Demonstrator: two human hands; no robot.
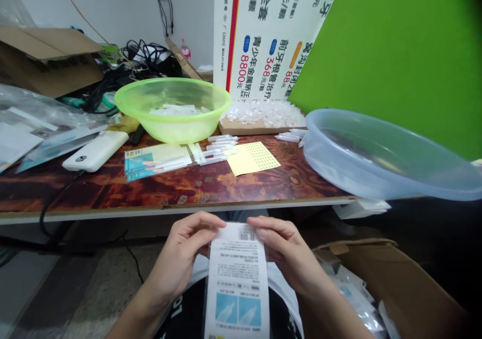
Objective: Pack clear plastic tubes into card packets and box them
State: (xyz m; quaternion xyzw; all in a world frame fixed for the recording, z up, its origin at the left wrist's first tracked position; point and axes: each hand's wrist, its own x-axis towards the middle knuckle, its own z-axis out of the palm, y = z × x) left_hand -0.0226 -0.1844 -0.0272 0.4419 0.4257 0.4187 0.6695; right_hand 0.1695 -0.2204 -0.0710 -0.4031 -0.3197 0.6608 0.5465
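Observation:
Below the table edge, over my lap, I hold a long white printed packet (237,284) with a barcode at its top and two blue pictures near its bottom. My left hand (184,253) pinches its upper left corner, fingers closed on it. My right hand (286,251) pinches the upper right corner the same way. On the table beyond lie several white tubes (218,150), a stack of blue and yellow cards (154,160) and a yellow sticker sheet (253,158).
A green plastic basin (171,109) holding white pieces stands at the table's middle. A large clear blue basin (380,153) overhangs the right edge. A white power bank (96,149) lies left. An open cardboard box (380,284) with packets sits at my lower right.

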